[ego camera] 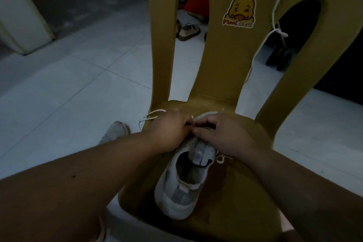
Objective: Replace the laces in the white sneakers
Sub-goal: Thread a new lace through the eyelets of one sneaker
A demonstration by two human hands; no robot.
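Sneaker point(176, 192) under left grip point(167, 129), right grip point(222, 133), lace point(160, 110) pinched between

White sneaker point(182, 188) sits on the seat of a yellowish plastic chair point(231, 202), heel toward the camera. Both hands are bunched over its front: the left hand point(169, 129) pinches the lace point(155, 113), which trails off the seat edge, and the right hand point(222, 133) curls onto the upper. Second sneaker point(115, 130) is on the tiled floor point(68, 94) left of the chair, and another lace point(276, 12) hangs over the backrest beside a duck sticker point(240, 9).
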